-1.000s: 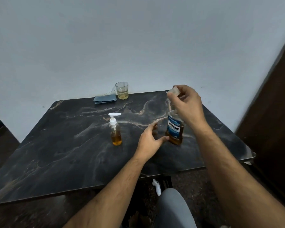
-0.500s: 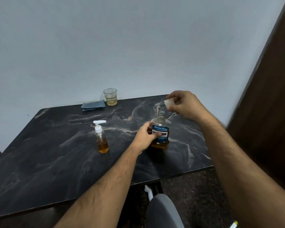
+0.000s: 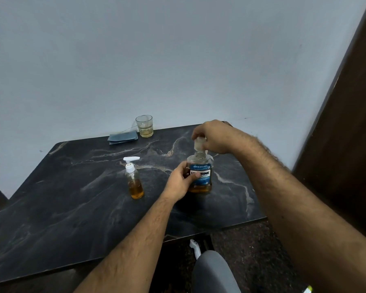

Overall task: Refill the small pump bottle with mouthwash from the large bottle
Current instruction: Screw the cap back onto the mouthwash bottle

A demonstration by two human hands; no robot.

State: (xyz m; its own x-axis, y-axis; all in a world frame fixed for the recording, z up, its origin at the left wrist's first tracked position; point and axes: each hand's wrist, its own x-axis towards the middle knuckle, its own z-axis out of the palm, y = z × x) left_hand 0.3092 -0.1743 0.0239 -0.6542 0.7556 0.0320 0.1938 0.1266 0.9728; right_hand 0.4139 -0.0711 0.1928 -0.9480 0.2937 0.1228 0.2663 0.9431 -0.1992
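Note:
The large mouthwash bottle (image 3: 201,176) stands upright on the dark marble table (image 3: 72,208), right of centre, with a blue label and amber liquid low in it. My left hand (image 3: 181,181) grips its body from the left. My right hand (image 3: 215,137) holds the clear cap (image 3: 199,144) right over the bottle's neck. The small pump bottle (image 3: 134,180), white pump on top and part full of amber liquid, stands to the left of my left hand, untouched.
A glass (image 3: 144,126) with pale liquid stands at the table's far edge by the wall, beside a folded blue-grey cloth (image 3: 123,137). A dark door or panel (image 3: 347,123) rises on the right. My knee (image 3: 213,271) shows below the table's near edge.
My left hand has closed around the large bottle. My right hand has brought the cap from up beside the bottle down onto its neck. The camera view shifted.

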